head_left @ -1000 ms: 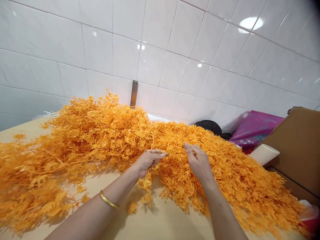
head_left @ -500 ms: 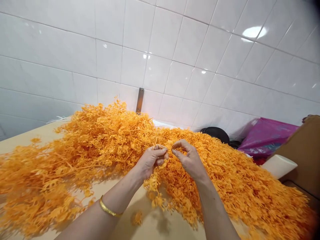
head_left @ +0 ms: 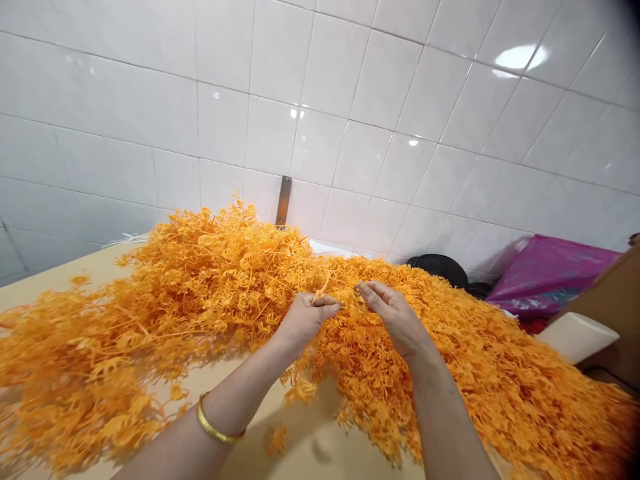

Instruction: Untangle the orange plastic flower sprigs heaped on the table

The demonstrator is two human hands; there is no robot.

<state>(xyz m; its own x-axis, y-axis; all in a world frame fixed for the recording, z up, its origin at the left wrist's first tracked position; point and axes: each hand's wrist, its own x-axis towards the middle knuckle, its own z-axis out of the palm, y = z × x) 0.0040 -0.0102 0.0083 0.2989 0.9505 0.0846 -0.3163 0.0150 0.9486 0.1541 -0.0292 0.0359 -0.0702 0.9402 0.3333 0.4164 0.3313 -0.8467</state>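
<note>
Near the middle of the head view, my left hand [head_left: 306, 319] is closed in a pinch on the thin stem of an orange artificial flower sprig [head_left: 301, 388]. Part of the stem sticks up above the thumb, while its florets hang below the wrist. My right hand [head_left: 393, 313] faces it a short gap away, thumb and fingertips pressed together. Whatever those fingertips hold is too small to make out against the orange behind. Both hands are in front of a large heap of similar orange sprigs [head_left: 465, 347].
Longer orange stems [head_left: 200, 267] pile up at the left. One loose floret [head_left: 277, 440] lies on the beige table [head_left: 250, 460]. Along the tiled wall are black round items [head_left: 443, 268] and a purple bag [head_left: 550, 273]. A white roll-like object [head_left: 580, 337] and cardboard [head_left: 613, 300] stand at right.
My right hand has shifted slightly right and its fingers have closed together. My left hand has turned, and the sprig's florets hang farther behind it. The view has moved a little.
</note>
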